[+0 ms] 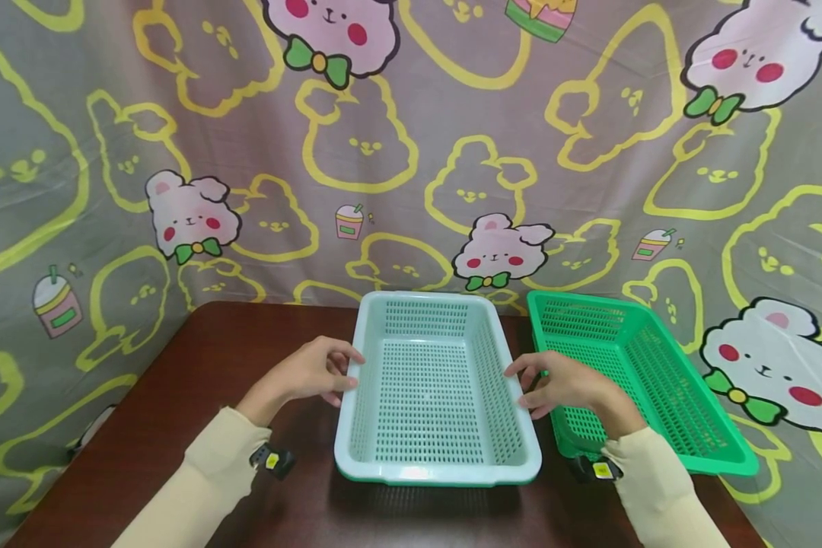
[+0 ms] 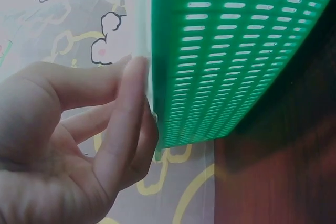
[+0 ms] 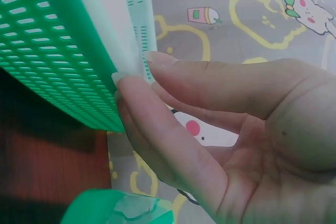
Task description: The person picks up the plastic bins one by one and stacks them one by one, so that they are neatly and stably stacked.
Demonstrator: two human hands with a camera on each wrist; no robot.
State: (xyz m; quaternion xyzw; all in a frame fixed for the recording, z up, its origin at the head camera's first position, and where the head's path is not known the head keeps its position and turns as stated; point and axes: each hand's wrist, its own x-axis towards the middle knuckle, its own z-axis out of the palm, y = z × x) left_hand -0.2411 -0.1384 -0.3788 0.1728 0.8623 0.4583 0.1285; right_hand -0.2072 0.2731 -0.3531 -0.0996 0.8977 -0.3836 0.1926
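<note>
A pale mint slotted plastic basket (image 1: 438,473) is in the middle of the head view. A green slotted basket (image 2: 170,77) sits around its outside, with only a thin green edge showing below the pale front rim in the head view. My left hand (image 1: 311,371) pinches the pale rim on the left side between thumb and fingertips. On the opposite side, my right hand (image 1: 563,384) pinches the same rim. Dark table shows beneath the green wall in both wrist views.
Close by on the right, a second green slotted basket (image 1: 740,455) stands on the dark wooden table (image 1: 219,358), partly behind my right hand and forearm. A curtain (image 1: 411,114) with cartoon bears and rabbits hangs behind the table and along its sides.
</note>
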